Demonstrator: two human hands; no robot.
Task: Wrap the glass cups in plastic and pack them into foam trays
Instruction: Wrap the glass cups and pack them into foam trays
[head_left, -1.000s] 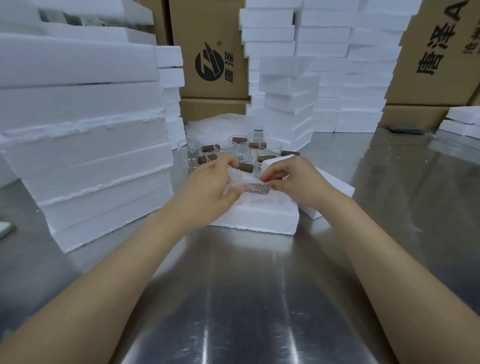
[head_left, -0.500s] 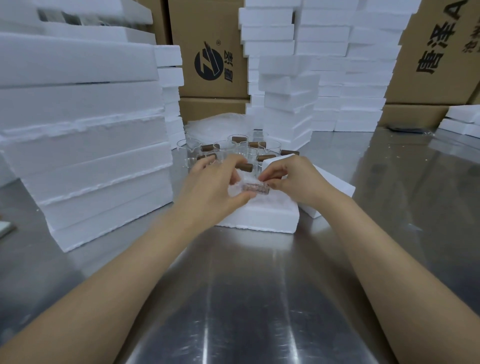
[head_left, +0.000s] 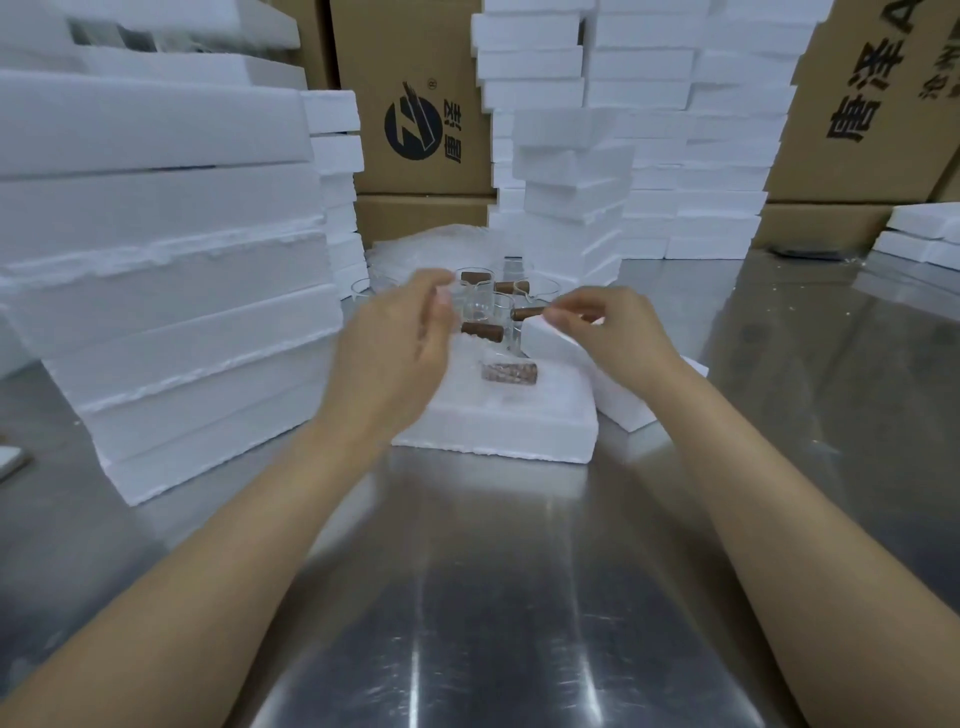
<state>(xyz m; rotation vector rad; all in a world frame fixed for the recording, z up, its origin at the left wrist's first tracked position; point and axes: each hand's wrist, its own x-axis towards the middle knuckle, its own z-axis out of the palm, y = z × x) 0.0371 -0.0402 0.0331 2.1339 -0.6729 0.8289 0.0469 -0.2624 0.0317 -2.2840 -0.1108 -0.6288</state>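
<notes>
Plastic-wrapped glass cup (head_left: 508, 372) lies bedded in the white foam tray (head_left: 493, 431), packed. Just behind the tray, the right hand (head_left: 608, 332) has its fingers pinched on the brown handle of a bare clear glass cup (head_left: 525, 313), likely the next to wrap. The left hand (head_left: 395, 343) hovers over the tray, blurred, fingers loosely apart

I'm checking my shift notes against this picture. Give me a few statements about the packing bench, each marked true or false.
1. A wrapped cup lies in the foam tray. True.
2. The right hand pinches an unwrapped cup by its wooden handle. True.
3. The table is wooden. False: it is shiny metal.
4. The cardboard boxes are blank. False: they bear a logo and printed characters.
5. The left hand rests flat on the table. False: it is raised above the tray.
</notes>
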